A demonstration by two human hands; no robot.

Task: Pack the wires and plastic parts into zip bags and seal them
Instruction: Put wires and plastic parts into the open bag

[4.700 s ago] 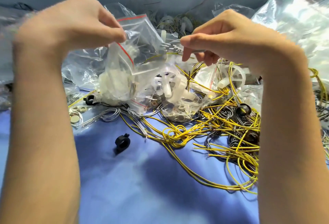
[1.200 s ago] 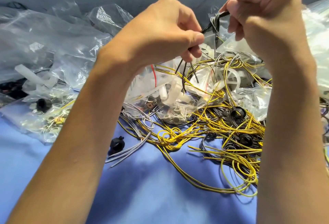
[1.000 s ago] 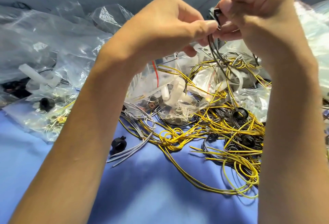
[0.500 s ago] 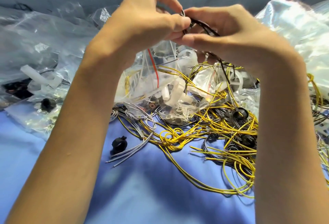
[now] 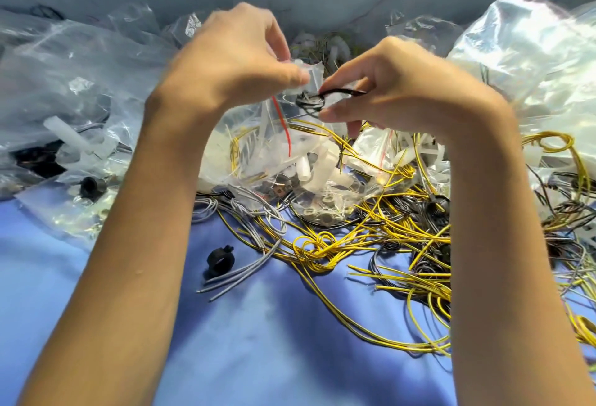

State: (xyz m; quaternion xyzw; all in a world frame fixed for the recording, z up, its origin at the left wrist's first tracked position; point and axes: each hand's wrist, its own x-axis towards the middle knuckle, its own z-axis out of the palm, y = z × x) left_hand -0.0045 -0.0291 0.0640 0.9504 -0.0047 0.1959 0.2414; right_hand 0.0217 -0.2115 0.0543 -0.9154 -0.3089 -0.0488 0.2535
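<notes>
My left hand (image 5: 238,60) pinches the top edge of a small clear zip bag (image 5: 258,144) with a red stripe, held up above the pile. White plastic parts and yellow wire show inside it. My right hand (image 5: 396,89) pinches a small coil of black wire (image 5: 311,102) right at the bag's mouth. Both hands are raised in the middle of the view, fingertips almost touching.
A tangle of yellow wires (image 5: 380,238) spreads over the blue cloth (image 5: 258,341) at centre right. Grey wires (image 5: 245,263) and a black plastic ring (image 5: 219,260) lie near the centre. Crumpled clear bags (image 5: 64,83) pile up left and right (image 5: 532,57).
Both hands dropped slightly. My left hand now holds the zip bag's top edge, and my right hand has brought the coiled black wire to the bag's mouth.
</notes>
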